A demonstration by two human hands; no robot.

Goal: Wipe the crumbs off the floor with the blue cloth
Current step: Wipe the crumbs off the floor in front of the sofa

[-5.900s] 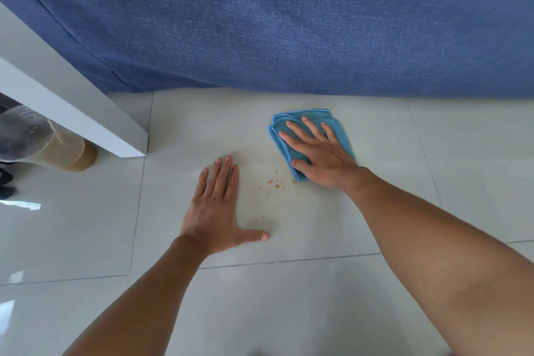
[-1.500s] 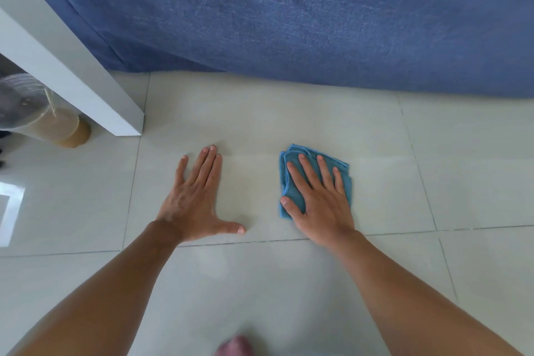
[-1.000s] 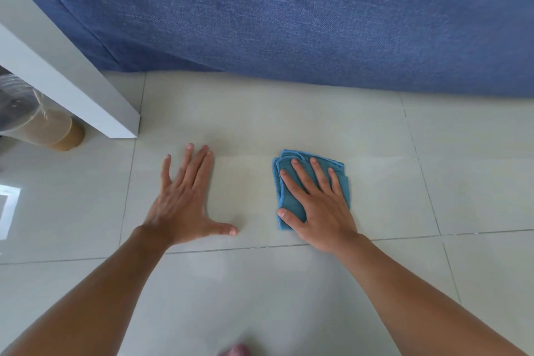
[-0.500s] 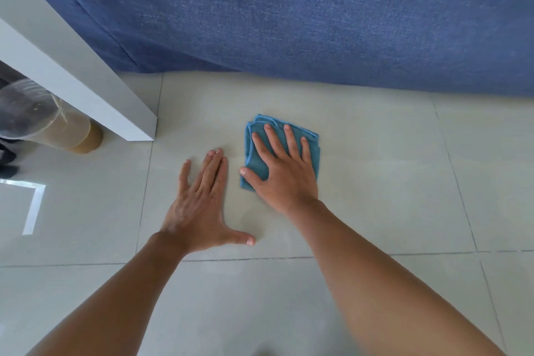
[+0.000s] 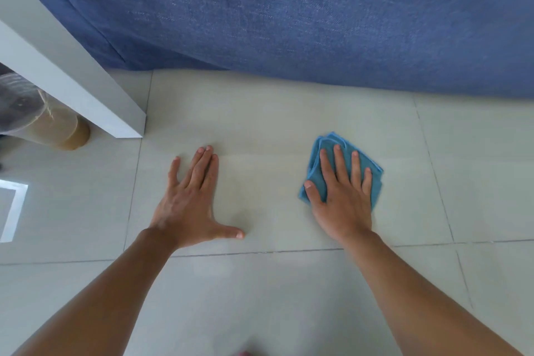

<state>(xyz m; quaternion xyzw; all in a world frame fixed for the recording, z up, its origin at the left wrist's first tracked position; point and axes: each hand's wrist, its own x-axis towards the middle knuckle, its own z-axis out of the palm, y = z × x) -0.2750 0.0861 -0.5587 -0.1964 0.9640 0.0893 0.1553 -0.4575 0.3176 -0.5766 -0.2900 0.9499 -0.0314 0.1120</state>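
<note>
The folded blue cloth (image 5: 326, 144) lies on the pale tiled floor (image 5: 260, 118), right of centre. My right hand (image 5: 342, 199) presses flat on top of it with fingers spread, covering most of it. My left hand (image 5: 190, 199) rests flat on the bare tile about a hand's width to the left, fingers apart, thumb out, holding nothing. I see no crumbs on the tile between or around my hands.
A blue fabric sofa front (image 5: 289, 14) fills the top of the view and meets the floor just beyond my hands. A white table leg (image 5: 86, 89) stands at the left. Behind it sits a clear plastic cup (image 5: 46, 121) of brown drink.
My right hand has slid the cloth to the right, away from my left hand. The crumbs seen about six seconds ago no longer show. My left hand has stayed put.
</note>
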